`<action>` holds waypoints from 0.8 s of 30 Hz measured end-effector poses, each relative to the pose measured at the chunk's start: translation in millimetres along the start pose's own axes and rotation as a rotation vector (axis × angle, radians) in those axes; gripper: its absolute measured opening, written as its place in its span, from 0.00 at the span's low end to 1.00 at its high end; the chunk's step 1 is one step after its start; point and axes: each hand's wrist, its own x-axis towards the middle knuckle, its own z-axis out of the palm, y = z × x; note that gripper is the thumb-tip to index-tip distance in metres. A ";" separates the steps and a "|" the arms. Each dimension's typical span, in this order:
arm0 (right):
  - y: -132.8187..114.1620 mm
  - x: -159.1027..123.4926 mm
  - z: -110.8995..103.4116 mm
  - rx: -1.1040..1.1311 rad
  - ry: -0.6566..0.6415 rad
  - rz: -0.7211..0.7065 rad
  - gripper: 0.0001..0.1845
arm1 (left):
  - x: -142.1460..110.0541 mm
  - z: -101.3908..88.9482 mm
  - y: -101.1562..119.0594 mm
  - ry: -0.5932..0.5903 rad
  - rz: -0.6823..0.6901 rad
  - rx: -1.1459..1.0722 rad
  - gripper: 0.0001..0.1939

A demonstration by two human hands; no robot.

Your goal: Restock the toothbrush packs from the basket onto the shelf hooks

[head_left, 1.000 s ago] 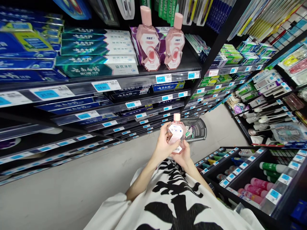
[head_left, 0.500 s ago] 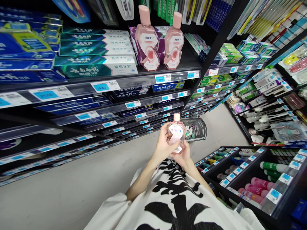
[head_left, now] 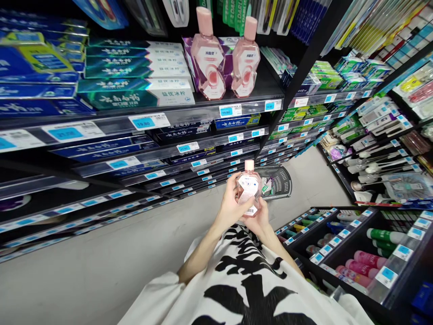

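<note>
The left hand [head_left: 231, 203] clasps the bottle [head_left: 249, 192] by its side, the right hand [head_left: 259, 220] its base — steady; shifting the left thumb [head_left: 246, 205] aside would uncover more label [head_left: 248, 183].

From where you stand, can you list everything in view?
Held bottle: one, pink, centre.
Shelf bottles: two, pink, upright on a shelf.
Long cartons: at least four, teal and white, left of those bottles.
Boxes: several, blue and yellow, far left.
Packaging: count unclear, purple, behind the shelf bottles.
Basket: one, dark grey, on the floor, holding small items.
Price tags: many, blue and white, along shelf edges.
Containers: at least three, pink, lower right.
Upper packs: many, mixed colours, along the top.
Garment: one, white and black, bottom centre.
Left hand: one, bare, gripping the held bottle's left.
Right hand: one, bare, at its lower right.
</note>
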 end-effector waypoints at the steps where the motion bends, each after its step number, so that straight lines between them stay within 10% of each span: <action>1: 0.2 0.0 -0.1 0.005 0.000 0.002 0.30 | 0.0 -0.3 -0.7 0.001 0.003 0.000 0.41; 24: -1.0 -3.0 4.7 0.021 -0.191 -0.002 0.31 | 3.4 -7.5 -17.9 -0.028 0.018 -0.115 0.38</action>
